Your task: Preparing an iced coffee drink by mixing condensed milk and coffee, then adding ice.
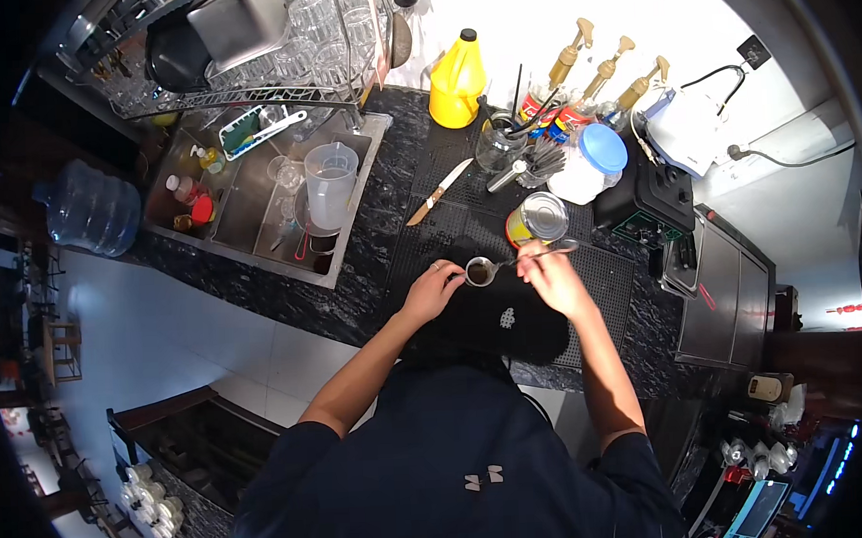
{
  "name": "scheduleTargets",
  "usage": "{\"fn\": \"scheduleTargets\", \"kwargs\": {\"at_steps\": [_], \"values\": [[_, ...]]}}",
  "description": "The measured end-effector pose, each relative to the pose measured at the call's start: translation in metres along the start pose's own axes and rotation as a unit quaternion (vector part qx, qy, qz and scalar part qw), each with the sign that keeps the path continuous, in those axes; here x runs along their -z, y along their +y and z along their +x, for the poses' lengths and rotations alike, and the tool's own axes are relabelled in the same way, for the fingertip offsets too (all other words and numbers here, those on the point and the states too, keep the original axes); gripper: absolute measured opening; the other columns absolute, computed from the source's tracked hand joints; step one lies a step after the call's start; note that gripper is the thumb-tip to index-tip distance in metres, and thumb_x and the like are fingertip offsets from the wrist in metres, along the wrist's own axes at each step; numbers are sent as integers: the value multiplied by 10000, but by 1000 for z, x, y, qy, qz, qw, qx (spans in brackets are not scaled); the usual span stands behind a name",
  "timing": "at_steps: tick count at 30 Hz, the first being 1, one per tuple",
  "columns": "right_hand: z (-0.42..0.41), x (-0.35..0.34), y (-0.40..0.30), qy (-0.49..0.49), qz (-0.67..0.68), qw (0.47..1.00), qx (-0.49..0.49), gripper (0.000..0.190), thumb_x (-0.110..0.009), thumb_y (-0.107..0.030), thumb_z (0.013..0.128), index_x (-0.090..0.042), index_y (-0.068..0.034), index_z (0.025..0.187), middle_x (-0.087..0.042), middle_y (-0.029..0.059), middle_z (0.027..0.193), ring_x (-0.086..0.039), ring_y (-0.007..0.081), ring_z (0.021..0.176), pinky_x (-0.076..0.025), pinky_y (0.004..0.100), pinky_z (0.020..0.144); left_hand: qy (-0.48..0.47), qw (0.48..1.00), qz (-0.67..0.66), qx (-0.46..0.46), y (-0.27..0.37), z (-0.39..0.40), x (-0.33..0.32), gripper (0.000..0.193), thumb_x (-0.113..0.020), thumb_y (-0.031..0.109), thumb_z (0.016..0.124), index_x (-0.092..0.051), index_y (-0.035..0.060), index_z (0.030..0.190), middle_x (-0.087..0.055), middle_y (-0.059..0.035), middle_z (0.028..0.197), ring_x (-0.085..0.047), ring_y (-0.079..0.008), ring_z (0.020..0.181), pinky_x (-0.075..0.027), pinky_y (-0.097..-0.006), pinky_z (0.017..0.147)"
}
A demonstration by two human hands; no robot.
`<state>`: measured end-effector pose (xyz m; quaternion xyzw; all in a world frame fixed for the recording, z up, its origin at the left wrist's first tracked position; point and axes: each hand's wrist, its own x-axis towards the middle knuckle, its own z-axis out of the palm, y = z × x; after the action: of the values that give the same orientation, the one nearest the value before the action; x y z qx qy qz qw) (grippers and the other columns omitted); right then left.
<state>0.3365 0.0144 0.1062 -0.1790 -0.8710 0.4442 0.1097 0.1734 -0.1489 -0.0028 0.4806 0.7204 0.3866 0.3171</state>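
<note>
My left hand [432,290] holds the side of a small clear cup [481,270] with dark brown contents, over a black perforated bar mat [604,279]. In my right hand [546,271] is a metal spoon [564,247]; one end lies at the cup's right rim, the other points right. An upright metal can [544,217] with a yellow and red side stands just beyond my right hand. A knife with a wooden handle [435,197] lies on the mat, farther up and to the left.
At the left is a steel sink [255,212] holding a plastic measuring jug [331,183]. Behind the mat stand a yellow jug [459,80], a glass jar of utensils [501,147], several pump bottles [575,111] and a blue-lidded tub [602,148]. A black container [648,202] stands at the right.
</note>
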Motion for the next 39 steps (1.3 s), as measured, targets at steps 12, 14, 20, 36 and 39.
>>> {"fn": "scheduleTargets", "kwargs": {"at_steps": [12,14,20,36,39], "values": [[18,-25,2,-129,-124,983,38,190,-533,-211,871,-530,-22,848,-577,187,710,-578,361,694,-460,426,608,-49,975,-212,42,-35,9,-24,201,-432,181,931,-497,16,835,-478,-44,773,-496,-123,706,-411,-286,640],[24,-33,-2,-83,-154,978,118,217,-519,-233,878,-525,-18,858,-573,187,706,-583,354,676,-460,430,587,1,984,-176,-23,-39,11,-32,210,-428,178,933,-445,6,815,-431,-69,747,-467,-166,685,-398,-314,651],[22,-30,-3,-107,-179,971,121,170,-496,-191,873,-485,-23,848,-537,163,630,-561,341,641,-442,433,591,28,988,-140,-66,-37,13,-36,204,-414,156,936,-418,-19,831,-394,-132,761,-449,-247,738,-382,-343,708],[32,-36,-11,-78,-259,956,116,211,-484,-183,853,-522,23,828,-565,199,675,-585,349,690,-469,440,633,34,989,-119,-83,-35,17,-34,238,-379,188,943,-421,-28,851,-430,-164,792,-481,-308,778,-390,-364,741],[35,-21,-2,-127,-259,957,35,209,-489,-167,847,-542,33,878,-577,194,676,-594,340,686,-480,426,633,30,988,-115,-96,-36,18,-33,246,-372,198,944,-421,-24,848,-434,-165,792,-479,-312,781,-388,-367,746]]}}
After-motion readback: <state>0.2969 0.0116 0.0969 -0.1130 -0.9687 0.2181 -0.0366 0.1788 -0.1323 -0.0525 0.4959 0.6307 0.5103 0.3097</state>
